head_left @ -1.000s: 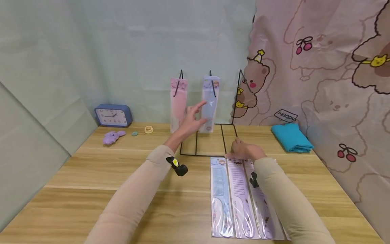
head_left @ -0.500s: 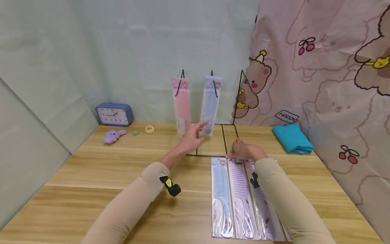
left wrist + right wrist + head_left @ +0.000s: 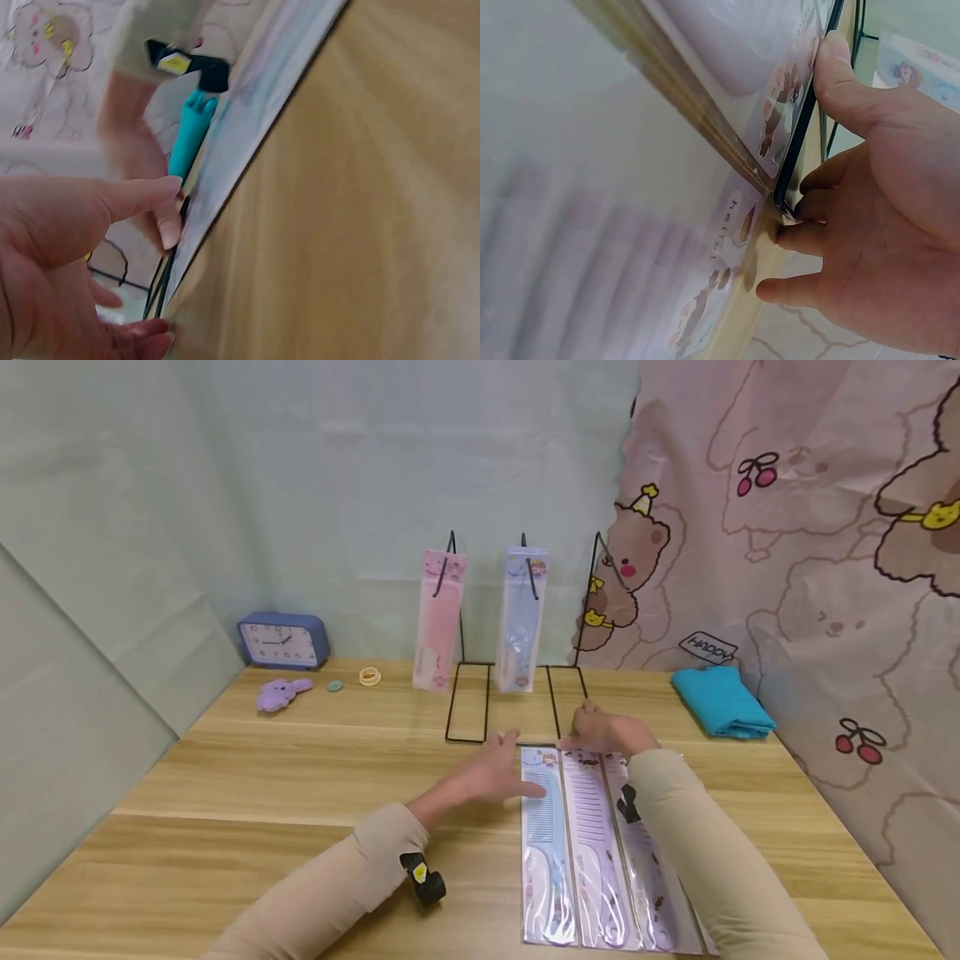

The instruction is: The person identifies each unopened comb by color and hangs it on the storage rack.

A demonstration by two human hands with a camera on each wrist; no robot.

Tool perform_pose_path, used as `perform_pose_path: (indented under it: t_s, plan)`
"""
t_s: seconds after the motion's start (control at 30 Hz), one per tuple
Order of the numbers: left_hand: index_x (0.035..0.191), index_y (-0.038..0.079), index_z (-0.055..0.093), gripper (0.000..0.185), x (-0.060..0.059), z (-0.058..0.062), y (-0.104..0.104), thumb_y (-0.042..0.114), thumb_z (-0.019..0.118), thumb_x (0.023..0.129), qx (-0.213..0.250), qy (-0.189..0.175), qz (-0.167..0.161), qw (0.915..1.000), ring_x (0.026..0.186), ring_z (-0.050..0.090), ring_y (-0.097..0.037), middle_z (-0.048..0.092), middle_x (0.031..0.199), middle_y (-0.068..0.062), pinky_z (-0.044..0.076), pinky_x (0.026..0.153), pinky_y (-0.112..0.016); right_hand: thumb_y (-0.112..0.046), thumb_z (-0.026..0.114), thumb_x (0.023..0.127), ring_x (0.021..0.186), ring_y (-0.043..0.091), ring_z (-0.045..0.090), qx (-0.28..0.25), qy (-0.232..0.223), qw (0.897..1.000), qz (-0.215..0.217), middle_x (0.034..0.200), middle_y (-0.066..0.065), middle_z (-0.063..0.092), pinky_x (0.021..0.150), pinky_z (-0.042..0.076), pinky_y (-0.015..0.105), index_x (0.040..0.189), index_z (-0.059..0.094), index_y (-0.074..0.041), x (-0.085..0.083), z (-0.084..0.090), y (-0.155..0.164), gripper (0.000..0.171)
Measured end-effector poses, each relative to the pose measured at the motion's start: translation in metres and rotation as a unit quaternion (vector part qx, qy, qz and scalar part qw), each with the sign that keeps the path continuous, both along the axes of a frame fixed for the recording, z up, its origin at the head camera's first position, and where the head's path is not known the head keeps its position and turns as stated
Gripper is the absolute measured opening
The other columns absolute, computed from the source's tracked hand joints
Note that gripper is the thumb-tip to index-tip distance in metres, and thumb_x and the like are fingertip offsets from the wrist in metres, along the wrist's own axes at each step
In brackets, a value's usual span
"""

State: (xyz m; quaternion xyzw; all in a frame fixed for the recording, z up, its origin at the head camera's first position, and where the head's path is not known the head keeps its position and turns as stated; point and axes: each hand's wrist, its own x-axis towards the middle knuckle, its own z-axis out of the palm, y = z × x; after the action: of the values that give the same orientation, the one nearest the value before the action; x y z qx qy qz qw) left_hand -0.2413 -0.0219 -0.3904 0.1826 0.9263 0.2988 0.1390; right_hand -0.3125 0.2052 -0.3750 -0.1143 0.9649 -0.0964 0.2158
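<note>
My left hand [image 3: 491, 770], fingers spread and holding nothing, hovers at the upper left edge of a packaged blue comb [image 3: 542, 810] on the table. In the left wrist view its thumb points toward the packs. My right hand [image 3: 603, 729] grips the front right corner of a black wire display rack [image 3: 467, 741]; in the right wrist view its thumb [image 3: 836, 56] lies against the wire. A packaged pink comb [image 3: 441, 620] and another packaged blue comb [image 3: 522, 618] hang on the rack's left and middle hooks. Beside the flat blue pack lies a packaged purple comb [image 3: 597, 852].
More purple comb packs [image 3: 651, 893] lie partly under the right sleeve. A blue clock [image 3: 283, 642], a purple plush toy [image 3: 279, 695], a green disc [image 3: 334, 686] and a cream ring [image 3: 369, 677] are at back left. Folded teal cloth [image 3: 722, 702] sits at right, before the bear-print curtain.
My left hand has left the hanging packs and come down toward the flat blue comb pack. Both hanging packs have swung slightly. My right hand has stayed at the rack's corner.
</note>
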Motion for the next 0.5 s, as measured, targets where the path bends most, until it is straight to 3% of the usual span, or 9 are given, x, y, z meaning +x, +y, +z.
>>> perform_pose_path:
  t_s: [0.13, 0.3, 0.5]
  plan:
    - [0.158, -0.001, 0.016, 0.122, 0.004, -0.003, 0.009, 0.066, 0.076, 0.076, -0.032, 0.025, 0.021, 0.9989, 0.125, 0.050, -0.042, 0.028, 0.152, -0.035, 0.053, 0.094, -0.046, -0.049, 0.051, 0.102, 0.148, 0.046, 0.006, -0.001, 0.002, 1.000, 0.001, 0.161, 0.032, 0.001, 0.119, 0.013, 0.058, 0.154, 0.013, 0.012, 0.000, 0.001, -0.001, 0.088]
    - [0.157, -0.004, 0.015, 0.124, 0.008, -0.003, 0.017, 0.071, 0.072, 0.076, -0.060, 0.041, 0.029, 0.9969, 0.109, 0.055, -0.034, 0.036, 0.145, -0.033, 0.056, 0.079, -0.037, -0.047, 0.052, 0.102, 0.147, 0.047, 0.010, -0.002, 0.005, 1.000, 0.000, 0.161, 0.033, 0.005, 0.118, 0.016, 0.059, 0.153, 0.017, 0.013, 0.001, 0.001, -0.001, 0.086]
    - [0.157, -0.004, 0.017, 0.126, 0.009, -0.003, 0.023, 0.076, 0.069, 0.075, -0.101, 0.055, 0.022, 0.9931, 0.111, 0.052, -0.031, 0.036, 0.144, -0.030, 0.054, 0.080, -0.034, -0.047, 0.053, 0.101, 0.147, 0.047, 0.013, -0.003, 0.004, 1.000, -0.002, 0.160, 0.034, 0.008, 0.118, 0.018, 0.059, 0.151, 0.023, 0.015, 0.000, 0.001, -0.002, 0.085]
